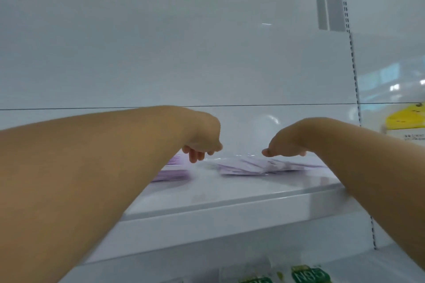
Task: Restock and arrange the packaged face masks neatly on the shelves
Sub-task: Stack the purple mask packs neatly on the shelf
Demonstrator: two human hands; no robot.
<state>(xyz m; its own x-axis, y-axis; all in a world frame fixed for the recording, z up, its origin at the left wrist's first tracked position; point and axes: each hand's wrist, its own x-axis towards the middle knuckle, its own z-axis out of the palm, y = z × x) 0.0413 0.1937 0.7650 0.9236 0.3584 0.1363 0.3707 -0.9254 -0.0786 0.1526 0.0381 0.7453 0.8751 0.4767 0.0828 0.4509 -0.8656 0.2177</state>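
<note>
Reaching over the white shelf [207, 204], the left hand [202, 142] and right hand [285, 145] hover with fingers bent downward, holding nothing I can make out. Purple mask packets [259, 166] lie loosely fanned beneath the right hand, another stack [171, 174] left; straightening remains, and most of the shelf is unfilled.

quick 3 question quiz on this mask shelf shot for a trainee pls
1. True or false: the purple mask packs lie flat on the white shelf.
2. Which colour is the print on the packs on the lower shelf? A red, B green, C black.
3. Fill in: the left hand and right hand are above the ____ packs.

Key: 1 true; 2 B; 3 purple.
</note>
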